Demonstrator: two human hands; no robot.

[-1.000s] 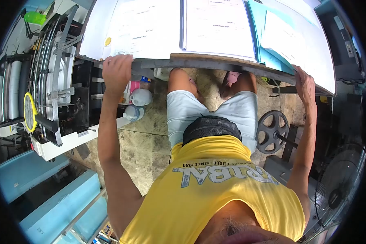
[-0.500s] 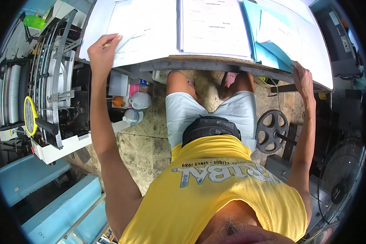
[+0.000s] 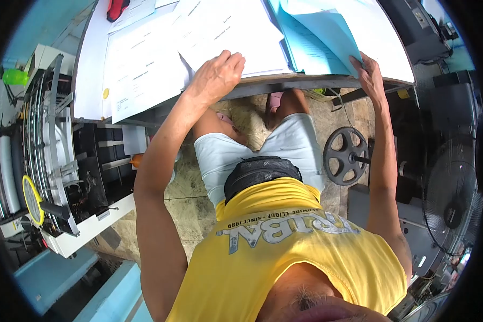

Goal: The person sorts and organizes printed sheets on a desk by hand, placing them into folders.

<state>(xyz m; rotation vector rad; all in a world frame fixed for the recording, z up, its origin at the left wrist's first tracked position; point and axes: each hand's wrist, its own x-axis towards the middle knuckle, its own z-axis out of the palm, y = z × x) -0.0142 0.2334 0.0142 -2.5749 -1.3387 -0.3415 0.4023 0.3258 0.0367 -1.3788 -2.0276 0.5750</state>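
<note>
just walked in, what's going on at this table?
A person in a yellow shirt sits at a table covered with paper. The left hand rests on the white sheets at the near edge. The right hand is on the blue sheets beside them. Whether either hand grips a sheet is unclear. A fan stands to the right and a machine to the left.
</note>
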